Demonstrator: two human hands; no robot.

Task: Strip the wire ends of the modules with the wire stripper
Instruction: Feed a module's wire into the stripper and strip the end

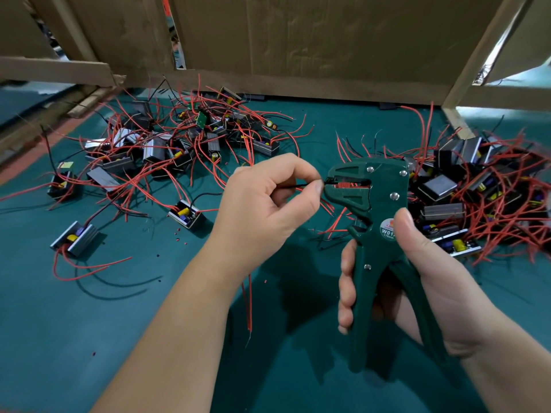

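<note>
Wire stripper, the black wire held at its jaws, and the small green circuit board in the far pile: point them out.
Wire stripper (384,183): head view, green head above the middle rivet.
Black wire (298,185): head view, middle of its visible stretch.
Green circuit board (202,119): head view, its middle.

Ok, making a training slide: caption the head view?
Left hand pinches a black wire at the head of the green wire stripper held in the right hand.
</note>
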